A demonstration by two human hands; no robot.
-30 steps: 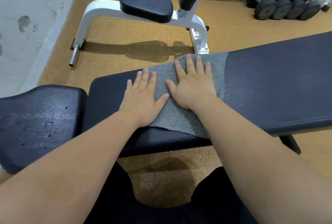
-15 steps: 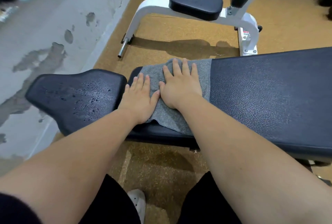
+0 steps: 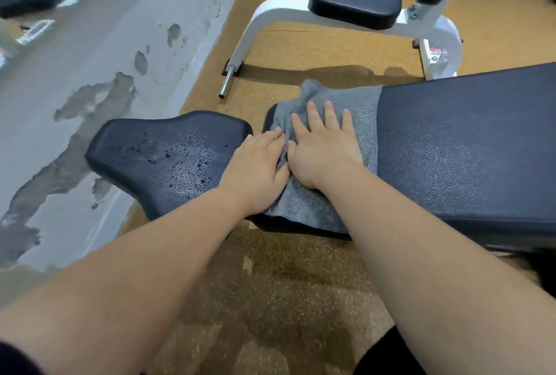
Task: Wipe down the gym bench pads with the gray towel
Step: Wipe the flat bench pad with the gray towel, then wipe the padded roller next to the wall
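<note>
The gray towel (image 3: 359, 109) lies across the left end of the long black back pad (image 3: 466, 151). Its far left corner is bunched up and its near edge hangs over the pad's front. My right hand (image 3: 326, 148) presses flat on the towel with fingers spread. Beside it, my left hand (image 3: 255, 170) rests on the towel's left edge at the gap between the pads, and the cloth is gathered between my two hands. Left of the gap is the black seat pad (image 3: 162, 151), which carries water droplets on its surface.
A white-framed machine (image 3: 264, 22) with a black seat pad (image 3: 355, 2) stands behind the bench on the cork-coloured floor (image 3: 301, 284). A chrome bar end (image 3: 225, 82) sticks out from its foot. Worn gray concrete (image 3: 90, 79) runs along the left. My dark-clothed knees are at the bottom edge.
Both hands have slid the towel leftward to the end of the back pad. The towel is now bunched at its far left corner, and the view has swung left.
</note>
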